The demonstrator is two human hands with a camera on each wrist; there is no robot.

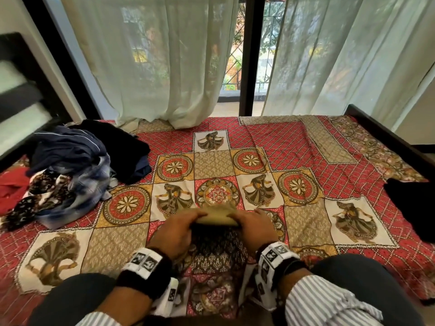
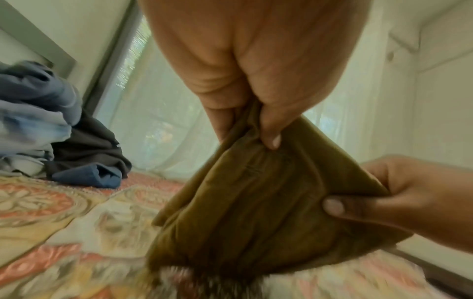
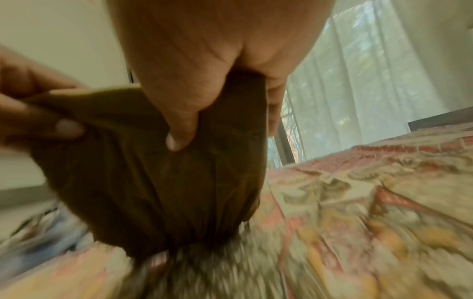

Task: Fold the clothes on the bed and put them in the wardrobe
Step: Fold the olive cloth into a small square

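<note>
Both my hands hold up one garment just above the bed's near middle. Its olive-green upper part is stretched between them, and a dark patterned lower part hangs down toward me. My left hand pinches the olive cloth at its left edge, thumb over fingers. My right hand pinches the cloth at its right edge. A heap of unfolded clothes, navy, black, blue tie-dye, red and floral, lies at the bed's far left.
The bed carries a red and gold patterned bedspread. A black garment lies at its right edge. Sheer curtains hang over the window behind the bed, and a dark headboard stands at the left. My knees are at the bed's near edge.
</note>
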